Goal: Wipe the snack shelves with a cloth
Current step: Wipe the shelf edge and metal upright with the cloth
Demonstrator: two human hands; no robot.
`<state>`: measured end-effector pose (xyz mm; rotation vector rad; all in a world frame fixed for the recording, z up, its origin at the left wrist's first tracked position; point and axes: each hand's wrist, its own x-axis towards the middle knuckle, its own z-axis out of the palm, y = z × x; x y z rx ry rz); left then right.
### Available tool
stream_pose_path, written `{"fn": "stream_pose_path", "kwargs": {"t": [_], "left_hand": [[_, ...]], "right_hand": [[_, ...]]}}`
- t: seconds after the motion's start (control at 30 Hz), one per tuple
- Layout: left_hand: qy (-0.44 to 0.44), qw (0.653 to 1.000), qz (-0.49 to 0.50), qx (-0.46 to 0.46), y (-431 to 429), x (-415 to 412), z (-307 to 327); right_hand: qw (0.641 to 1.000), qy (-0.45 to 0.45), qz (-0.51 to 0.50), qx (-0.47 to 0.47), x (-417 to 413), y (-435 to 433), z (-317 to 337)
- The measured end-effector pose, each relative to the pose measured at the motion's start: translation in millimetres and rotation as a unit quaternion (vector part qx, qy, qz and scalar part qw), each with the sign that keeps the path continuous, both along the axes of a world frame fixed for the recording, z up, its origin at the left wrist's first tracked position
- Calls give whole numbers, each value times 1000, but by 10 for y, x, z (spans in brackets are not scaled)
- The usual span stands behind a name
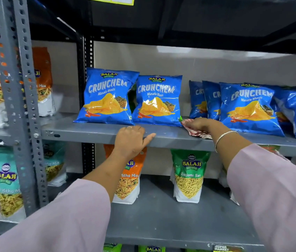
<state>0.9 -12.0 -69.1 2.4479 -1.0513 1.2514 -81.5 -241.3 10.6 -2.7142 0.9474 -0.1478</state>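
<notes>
A grey metal snack shelf point(92, 130) runs across the middle of the view. My right hand point(200, 123) presses a red-and-white patterned cloth point(196, 132) onto the shelf surface, in the gap between two groups of blue Crunchem chip bags. My left hand point(131, 140) grips the shelf's front edge, fingers over the top and thumb along the lip, just below the two upright blue bags point(107, 96) at the left. More blue bags point(247, 108) lean at the right of the cloth.
A perforated grey upright post point(16, 99) stands at the left. On the lower shelf point(161, 220) stand an orange Mitha Mix pouch point(130, 180) and a green Ratlami Sev pouch point(189, 177). Further pouches fill the neighbouring rack at the left.
</notes>
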Motion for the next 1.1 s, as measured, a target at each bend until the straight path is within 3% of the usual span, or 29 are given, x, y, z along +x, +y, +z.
{"fn": "stream_pose_path", "kwargs": {"t": [0.1,0.47,0.7,0.97,1.1], "left_hand": [[-1,1000,-1,-3,12,-4,-1],[12,1000,22,10,23,-92,35],[16,1000,9,-10,8,-117,35],[65,996,57,27,89,-232,57],[36,998,52,1,382,-194,-57]], "right_hand": [[1000,7,8,20,50,24,-1],[996,-23,-23,-85,-58,103,-15],[986,-158,-51,-4,-101,43,29],[936,-334,-25,112,-162,404,173],[920,-386,23,56,-132,842,-16]]}}
